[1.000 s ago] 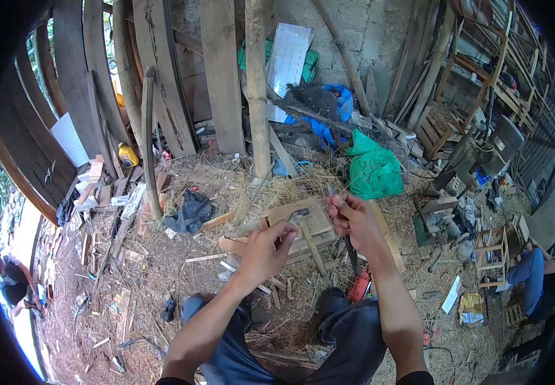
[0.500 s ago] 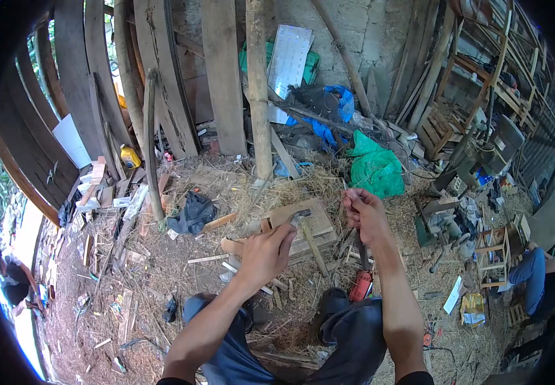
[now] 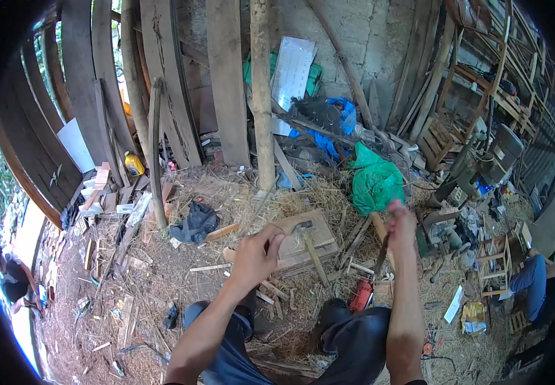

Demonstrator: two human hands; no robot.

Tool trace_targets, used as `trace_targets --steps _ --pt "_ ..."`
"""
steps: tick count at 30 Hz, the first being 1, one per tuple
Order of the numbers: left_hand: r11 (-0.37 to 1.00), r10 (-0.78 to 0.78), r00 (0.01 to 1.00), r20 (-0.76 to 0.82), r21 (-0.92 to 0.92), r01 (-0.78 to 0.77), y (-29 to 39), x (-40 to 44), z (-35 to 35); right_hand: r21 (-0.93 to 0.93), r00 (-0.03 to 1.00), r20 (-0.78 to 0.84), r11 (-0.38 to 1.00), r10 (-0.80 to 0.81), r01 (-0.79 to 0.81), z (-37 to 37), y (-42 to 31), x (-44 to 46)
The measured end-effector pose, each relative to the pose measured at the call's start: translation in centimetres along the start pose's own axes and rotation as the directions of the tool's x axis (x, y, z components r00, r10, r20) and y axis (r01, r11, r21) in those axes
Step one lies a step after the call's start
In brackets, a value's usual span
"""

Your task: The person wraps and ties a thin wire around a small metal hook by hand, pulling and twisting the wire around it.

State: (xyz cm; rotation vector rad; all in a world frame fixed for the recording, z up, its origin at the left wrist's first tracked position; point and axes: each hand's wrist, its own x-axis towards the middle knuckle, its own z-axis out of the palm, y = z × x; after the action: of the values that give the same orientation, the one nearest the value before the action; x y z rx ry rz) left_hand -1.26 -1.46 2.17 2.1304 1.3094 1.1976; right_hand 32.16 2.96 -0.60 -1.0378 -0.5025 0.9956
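My left hand (image 3: pixel 256 254) is raised at the left end of a wooden block (image 3: pixel 322 236), fingers curled and thumb near the index finger. Anything in that pinch is too small to make out. A hammer (image 3: pixel 316 256) lies across the block, its metal head on top and its wooden handle slanting toward me. To the right, my right hand (image 3: pixel 402 231) is smeared by motion and closed. A dark narrow strip-like thing (image 3: pixel 382 255) hangs down from it; its kind is unclear. Behind that hand shows a light brown piece of wood (image 3: pixel 378 226).
A red cylindrical object (image 3: pixel 361 295) lies by my right boot. Beyond the block are a green sack (image 3: pixel 377 183), a black plastic bag (image 3: pixel 195 222) and a wooden post (image 3: pixel 263 128). Straw and wood scraps cover the ground. One person (image 3: pixel 540 282) sits at right, another (image 3: pixel 14 276) at far left.
My right hand has moved right, away from the block, with the dark strip-like thing. My left hand has lifted slightly off the block's left end and its fingers have curled more.
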Motion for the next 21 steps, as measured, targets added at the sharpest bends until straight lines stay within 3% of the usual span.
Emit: trace_targets --steps 1,5,6,8,10,13,17,21 --pt "0.985 -0.134 0.991 0.007 -0.112 0.134 0.2 0.3 0.1 -0.028 0.975 0.22 1.0 0.012 -0.006 0.1 1.3 -0.5" --pt "0.965 -0.17 0.985 0.026 -0.2 0.172 -0.2 0.6 1.8 -0.321 0.824 0.529 0.947 0.203 -0.027 8.8 0.6 -8.7" --pt "0.952 -0.173 0.984 0.048 -0.246 0.179 -0.1 0.7 2.1 -0.318 0.823 0.53 0.948 0.205 -0.032 9.7 1.1 -9.3" --pt "0.939 -0.177 0.981 0.075 -0.286 0.192 0.2 0.7 2.5 -0.29 0.681 0.676 0.951 0.281 -0.104 10.7 1.9 -10.1" --pt "0.816 -0.251 0.945 0.211 -0.479 0.324 0.4 0.7 2.6 -0.268 0.682 0.665 0.949 0.305 -0.163 10.6 2.4 -9.2" --pt "0.716 -0.256 0.913 0.316 -0.572 0.399 0.9 0.8 1.9 -0.251 0.726 0.619 0.951 0.3 -0.18 10.2 2.0 -8.3" --pt "0.7 -0.232 0.89 0.393 -0.568 0.433 -0.2 0.2 1.3 -0.168 0.814 0.548 0.978 0.194 -0.12 8.3 2.0 -6.1" --pt "0.724 -0.208 0.882 0.423 -0.54 0.43 -0.2 -0.2 0.2 -0.144 0.877 0.44 0.979 0.193 -0.143 5.5 0.3 -3.7"
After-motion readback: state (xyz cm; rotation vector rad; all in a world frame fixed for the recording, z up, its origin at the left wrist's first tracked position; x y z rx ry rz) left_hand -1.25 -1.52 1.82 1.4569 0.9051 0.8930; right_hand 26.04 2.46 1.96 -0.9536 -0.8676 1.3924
